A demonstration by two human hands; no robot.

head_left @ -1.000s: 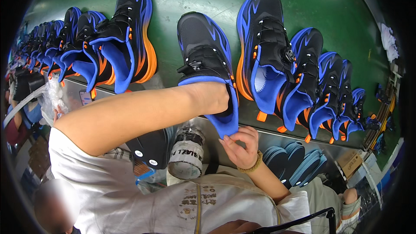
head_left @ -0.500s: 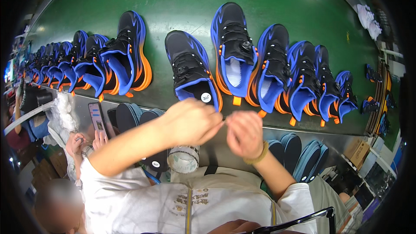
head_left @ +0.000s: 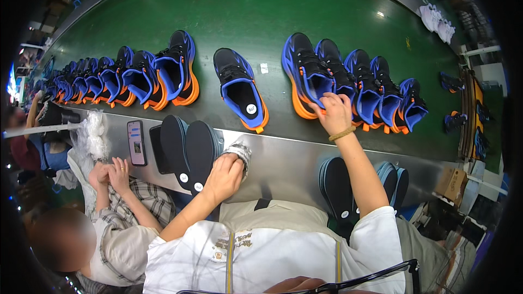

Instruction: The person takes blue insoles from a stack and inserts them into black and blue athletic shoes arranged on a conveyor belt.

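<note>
My right hand (head_left: pixel 336 115) is closed at the heel of a black, blue and orange sneaker (head_left: pixel 303 71), the leftmost of the right-hand group on the green table. My left hand (head_left: pixel 224 178) curls over a pale roll (head_left: pixel 243 155) on the metal ledge, its fingers partly hiding it. Just left of that hand lie two stacks of dark insoles (head_left: pixel 188 149) with round white stickers. A single sneaker (head_left: pixel 238 84) stands apart between the two groups, a white sticker on the insole inside it.
More sneakers (head_left: pixel 177 71) line up at the left. A phone (head_left: pixel 137 142) lies on the metal ledge (head_left: pixel 278 169), near another person's hands (head_left: pixel 109 175). Further insole stacks (head_left: pixel 336 188) are at the right. A small white patch (head_left: pixel 264 68) shows on the green surface.
My hands were together in front of the single sneaker; they have parted, left to the roll, right to the sneaker. That sneaker now sits closer to its right neighbours. The view has shifted.
</note>
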